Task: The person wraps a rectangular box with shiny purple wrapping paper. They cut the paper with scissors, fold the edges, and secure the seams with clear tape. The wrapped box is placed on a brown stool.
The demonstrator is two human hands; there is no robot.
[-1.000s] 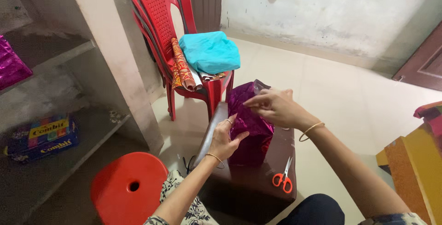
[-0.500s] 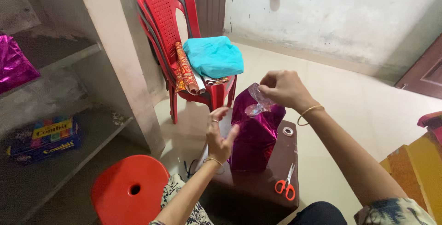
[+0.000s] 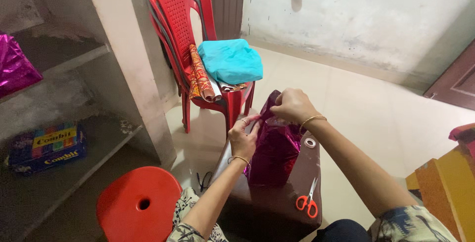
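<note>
Head view: at frame centre, a shiny magenta foil-wrapped parcel point(image 3: 274, 148) stands upright on a dark brown stool point(image 3: 277, 200). Right hand point(image 3: 292, 106) pinches its crumpled top; left hand point(image 3: 243, 140) grips the upper left side. Orange-handled scissors point(image 3: 307, 201) lie lower right.

Red chair point(image 3: 183, 19) (blue cloth point(image 3: 230, 61) on seat), orange scissors point(image 3: 307, 202), red stool point(image 3: 138, 205)

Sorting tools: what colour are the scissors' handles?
Orange-red, on the scissors, in the head view.
</note>
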